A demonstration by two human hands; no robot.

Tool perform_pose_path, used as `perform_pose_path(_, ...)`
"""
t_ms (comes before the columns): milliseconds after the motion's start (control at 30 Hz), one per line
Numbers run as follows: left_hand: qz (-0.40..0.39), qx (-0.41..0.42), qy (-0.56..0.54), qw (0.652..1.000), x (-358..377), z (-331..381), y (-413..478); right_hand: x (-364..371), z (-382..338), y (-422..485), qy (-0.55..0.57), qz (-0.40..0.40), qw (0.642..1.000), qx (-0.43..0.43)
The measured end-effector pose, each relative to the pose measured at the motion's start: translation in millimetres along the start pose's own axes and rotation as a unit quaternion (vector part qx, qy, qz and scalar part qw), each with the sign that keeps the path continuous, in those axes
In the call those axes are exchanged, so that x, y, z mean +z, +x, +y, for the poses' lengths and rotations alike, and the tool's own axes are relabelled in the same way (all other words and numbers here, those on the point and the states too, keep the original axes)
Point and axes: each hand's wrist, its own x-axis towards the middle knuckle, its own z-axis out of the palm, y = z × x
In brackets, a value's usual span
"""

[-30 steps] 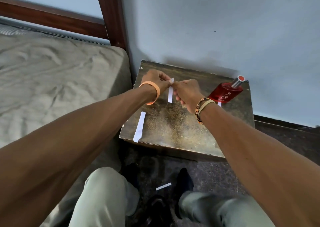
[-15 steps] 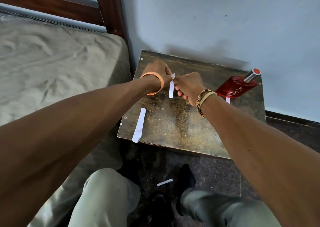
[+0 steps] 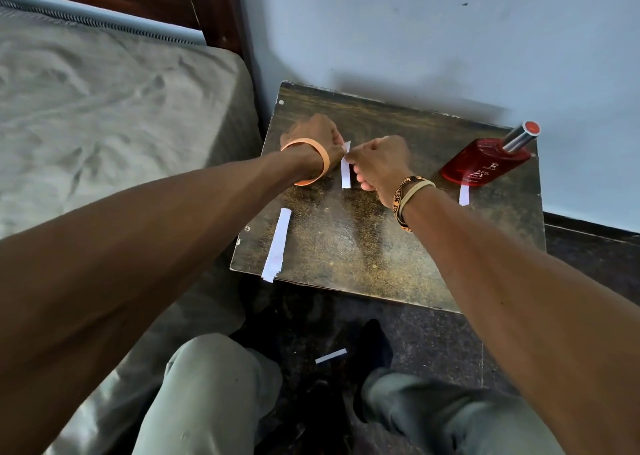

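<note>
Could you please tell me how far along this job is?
Seemingly done: a long white paper strip lies on the worn dark wooden table, a shorter strip beside the red glass perfume bottle, a third strip on the floor. In hand: the left hand and right hand pinch the top of a small white strip. Left: probably setting it down.

thin white paper strip [image 3: 345,174], worn matt tabletop [image 3: 363,246]

White paper strip [image 3: 345,174], red bottle [image 3: 485,165], orange wristband [image 3: 320,156], speckled brown table [image 3: 363,246].
</note>
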Motion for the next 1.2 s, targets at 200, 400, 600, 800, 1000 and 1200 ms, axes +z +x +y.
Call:
perform_pose_path(200, 0.000, 0.013, -0.019, 1.000, 1.4, -2.3, 1.5, 3.7, 5.5, 1.7, 0.011, 0.032, 0.999, -0.005)
perform_pose_path(400, 0.002, 0.017, -0.025, 1.000, -0.2, -2.5, 1.1, 3.4, 5.3, -1.4, 0.025, 0.031, 0.999, 0.005)
perform_pose_path(600, 0.004, 0.018, -0.024, 1.000, -0.4, -0.7, -1.3, 3.9, 6.2, -2.8, 0.007, 0.049, 0.999, -0.001)
perform_pose_path(800, -0.012, 0.027, -0.035, 0.999, -6.8, 1.1, -4.5, 1.9, 6.6, -5.0, 0.010, 0.058, 0.998, 0.002)
perform_pose_path(1000, 0.008, 0.038, -0.045, 0.998, -30.4, 3.3, -14.9, -9.2, 6.5, -15.0, 0.067, 0.027, 0.997, 0.014)
perform_pose_path(1200, 0.047, 0.068, -0.003, 0.997, -71.1, -7.0, -28.4, -13.0, 0.0, -35.3, 0.023, 0.037, 0.998, -0.054)
